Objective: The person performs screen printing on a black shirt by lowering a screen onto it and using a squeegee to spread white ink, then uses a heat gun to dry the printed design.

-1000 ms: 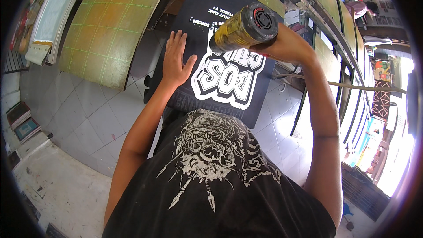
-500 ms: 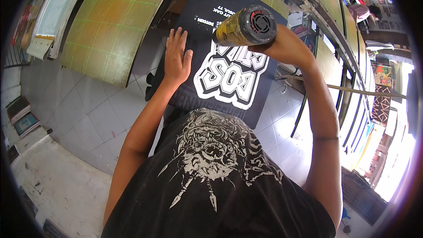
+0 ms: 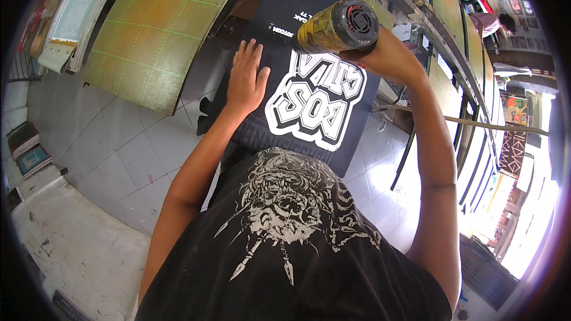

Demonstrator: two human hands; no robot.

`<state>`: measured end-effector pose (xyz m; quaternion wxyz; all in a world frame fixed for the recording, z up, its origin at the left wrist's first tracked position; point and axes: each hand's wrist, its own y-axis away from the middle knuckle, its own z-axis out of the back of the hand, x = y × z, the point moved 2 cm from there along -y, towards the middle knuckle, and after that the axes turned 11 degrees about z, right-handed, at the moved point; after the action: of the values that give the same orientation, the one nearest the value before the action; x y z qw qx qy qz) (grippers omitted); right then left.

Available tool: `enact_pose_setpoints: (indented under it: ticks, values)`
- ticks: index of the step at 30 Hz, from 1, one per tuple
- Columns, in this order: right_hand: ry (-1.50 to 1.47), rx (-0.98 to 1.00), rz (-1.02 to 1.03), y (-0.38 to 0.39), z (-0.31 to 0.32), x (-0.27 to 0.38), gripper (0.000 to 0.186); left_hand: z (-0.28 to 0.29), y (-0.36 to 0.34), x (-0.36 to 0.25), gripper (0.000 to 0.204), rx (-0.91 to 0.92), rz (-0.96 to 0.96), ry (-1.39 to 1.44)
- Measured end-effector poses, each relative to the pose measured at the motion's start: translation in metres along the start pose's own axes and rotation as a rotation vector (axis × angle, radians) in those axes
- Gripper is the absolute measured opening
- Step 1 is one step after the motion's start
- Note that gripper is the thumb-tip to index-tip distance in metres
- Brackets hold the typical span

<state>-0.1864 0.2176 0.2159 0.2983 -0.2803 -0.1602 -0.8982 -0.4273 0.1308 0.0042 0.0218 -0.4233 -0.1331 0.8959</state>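
A black T-shirt (image 3: 363, 122) with a bold white print (image 3: 312, 110) lies flat across a board in front of me. My left hand (image 3: 245, 86) rests on the cloth left of the print, fingers stretched out and thumb apart. Over the print's far part, my right hand (image 3: 389, 56) grips a yellow and black heat gun (image 3: 330, 28). Its vented round rear end faces up toward me, and the nozzle points down and left. The gun's body hides the grip and most of my right fingers, along with some small white lettering.
To the left stands a yellowish printing board (image 3: 148, 35) with green grid lines, beside a framed screen (image 3: 80, 9). More boards line a metal rail (image 3: 443, 30) on the right. A cable (image 3: 476, 122) runs off to the right. Another person (image 3: 486, 24) is at the far right.
The heat gun has shifted a little farther away and to the right, uncovering more of the print's upper letters. My left hand stays flat on the shirt.
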Motion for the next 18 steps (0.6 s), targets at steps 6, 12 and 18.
enact_pose_setpoints:
  ticks: [6, 12, 18]
  values:
    - [0.022, 0.0, -0.014, -0.012, 0.004, -0.003, 0.05, -0.001, 0.0, 0.0, 0.054, 0.013, 0.031, -0.072]
    - [0.042, -0.055, 0.022, -0.019, 0.002, -0.009, 0.048, -0.003, 0.0, 0.002, 0.055, 0.013, 0.06, -0.062]
    - [-0.035, 0.12, -0.101, -0.009, 0.004, -0.002, 0.049, 0.0, 0.0, 0.003, 0.052, -0.033, 0.062, 0.014]
